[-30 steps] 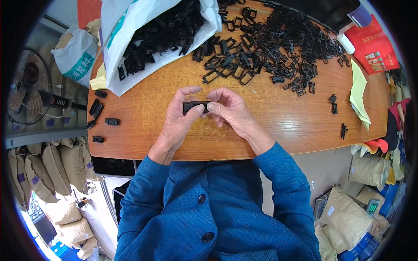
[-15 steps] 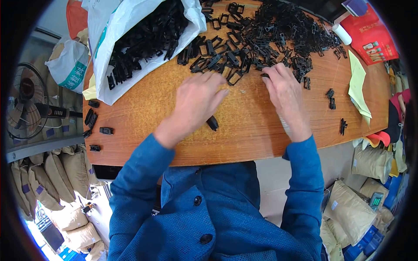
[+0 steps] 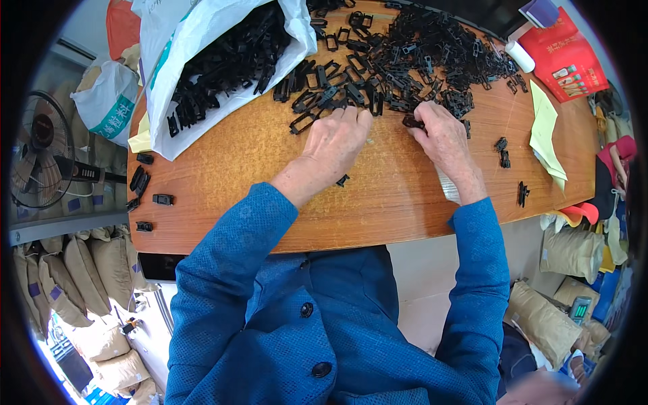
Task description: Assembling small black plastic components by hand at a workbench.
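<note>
My right hand (image 3: pixel 442 138) pinches a small black plastic part (image 3: pixel 412 121) between thumb and fingers, just in front of the heap. My left hand (image 3: pixel 336 140) reaches to the near edge of the loose black plastic frames (image 3: pixel 302 123), its fingers bent down and close together. What its fingertips hold, if anything, is hidden behind the hand. Beside my left wrist, a black piece (image 3: pixel 343 180) lies on the table, partly covered. Farther off spreads a big heap of black plastic parts (image 3: pixel 439 57).
A white woven bag (image 3: pixel 202 131) full of black pieces lies open on the wooden table (image 3: pixel 378 209). Several finished-looking black pieces (image 3: pixel 163 199) sit along the left edge, a few (image 3: pixel 504 158) at right near yellow paper (image 3: pixel 544 128). A fan (image 3: pixel 44 145) stands left; another person (image 3: pixel 617 162) is at right.
My left hand has moved right and away from me, to the edge of the loose frames. My right hand stays near its place, and the black part in its pinch now shows more. A blurred person appears lower right.
</note>
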`<state>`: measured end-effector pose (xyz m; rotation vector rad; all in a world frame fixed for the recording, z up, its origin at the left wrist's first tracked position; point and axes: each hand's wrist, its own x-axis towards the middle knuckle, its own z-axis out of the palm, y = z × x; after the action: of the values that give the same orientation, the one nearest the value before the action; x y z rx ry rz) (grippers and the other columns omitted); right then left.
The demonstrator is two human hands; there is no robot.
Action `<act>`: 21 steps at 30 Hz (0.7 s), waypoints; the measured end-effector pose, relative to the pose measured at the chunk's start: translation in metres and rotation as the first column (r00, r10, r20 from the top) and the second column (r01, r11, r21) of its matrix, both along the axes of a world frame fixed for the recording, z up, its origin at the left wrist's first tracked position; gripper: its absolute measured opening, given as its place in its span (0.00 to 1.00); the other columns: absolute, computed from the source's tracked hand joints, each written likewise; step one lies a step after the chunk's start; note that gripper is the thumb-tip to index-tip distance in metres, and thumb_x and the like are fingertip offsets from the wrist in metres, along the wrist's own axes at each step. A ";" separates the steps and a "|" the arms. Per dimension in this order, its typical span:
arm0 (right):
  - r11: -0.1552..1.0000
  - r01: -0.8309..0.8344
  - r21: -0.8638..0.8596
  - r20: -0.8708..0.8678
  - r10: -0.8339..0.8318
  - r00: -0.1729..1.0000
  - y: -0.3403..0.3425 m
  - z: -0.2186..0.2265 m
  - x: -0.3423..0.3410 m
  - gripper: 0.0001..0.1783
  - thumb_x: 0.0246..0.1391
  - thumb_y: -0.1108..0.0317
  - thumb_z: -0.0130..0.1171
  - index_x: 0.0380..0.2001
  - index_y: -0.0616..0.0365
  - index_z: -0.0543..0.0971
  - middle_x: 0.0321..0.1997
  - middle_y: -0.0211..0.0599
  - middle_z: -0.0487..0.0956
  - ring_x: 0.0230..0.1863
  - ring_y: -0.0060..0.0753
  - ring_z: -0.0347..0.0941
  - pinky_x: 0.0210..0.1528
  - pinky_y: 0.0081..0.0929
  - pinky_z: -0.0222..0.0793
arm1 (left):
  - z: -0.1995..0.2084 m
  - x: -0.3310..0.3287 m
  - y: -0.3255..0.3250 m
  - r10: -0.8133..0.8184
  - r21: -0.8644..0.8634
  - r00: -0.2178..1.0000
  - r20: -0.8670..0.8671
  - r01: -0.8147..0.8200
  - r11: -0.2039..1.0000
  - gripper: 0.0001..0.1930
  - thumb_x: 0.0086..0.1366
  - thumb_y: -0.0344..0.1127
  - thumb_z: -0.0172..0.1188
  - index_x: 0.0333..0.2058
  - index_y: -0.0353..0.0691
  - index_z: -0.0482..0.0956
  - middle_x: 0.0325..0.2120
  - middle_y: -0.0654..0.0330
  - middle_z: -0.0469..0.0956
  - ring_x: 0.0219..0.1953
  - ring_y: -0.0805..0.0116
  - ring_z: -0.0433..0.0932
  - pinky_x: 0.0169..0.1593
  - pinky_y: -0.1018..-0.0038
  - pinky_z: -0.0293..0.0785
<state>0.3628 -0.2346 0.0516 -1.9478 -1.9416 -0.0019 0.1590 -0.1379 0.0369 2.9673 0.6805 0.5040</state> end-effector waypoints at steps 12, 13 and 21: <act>0.993 0.118 -0.008 -0.725 -0.087 0.684 0.019 -0.005 -0.039 0.04 0.54 0.75 0.59 0.33 0.59 0.75 0.27 0.24 0.75 0.25 0.13 0.67 0.27 0.14 0.65 | -0.022 -0.063 0.005 0.489 -0.899 0.784 0.383 0.194 0.393 0.19 0.57 0.23 0.59 0.47 0.39 0.69 0.26 0.66 0.70 0.27 0.78 0.70 0.30 0.80 0.68; 0.994 0.107 -0.001 -0.810 -0.063 0.583 0.020 -0.006 -0.050 0.04 0.55 0.75 0.59 0.34 0.59 0.75 0.28 0.23 0.75 0.25 0.13 0.68 0.28 0.12 0.65 | -0.019 -0.066 0.003 0.502 -0.898 0.774 0.387 0.194 0.395 0.19 0.57 0.23 0.59 0.47 0.39 0.69 0.26 0.66 0.70 0.27 0.78 0.70 0.30 0.80 0.68; 0.980 0.184 0.072 -0.833 -0.042 0.551 0.031 -0.006 -0.097 0.11 0.54 0.78 0.58 0.42 0.61 0.77 0.32 0.27 0.78 0.29 0.14 0.71 0.30 0.13 0.69 | -0.011 -0.085 -0.009 0.701 -0.926 0.656 0.280 0.378 0.016 0.22 0.57 0.23 0.57 0.52 0.37 0.69 0.30 0.64 0.72 0.29 0.75 0.75 0.30 0.80 0.72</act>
<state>0.2655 -0.2039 0.0461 -1.5161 -1.1172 0.6175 0.0740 -0.1474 0.0258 1.0059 0.7952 0.7142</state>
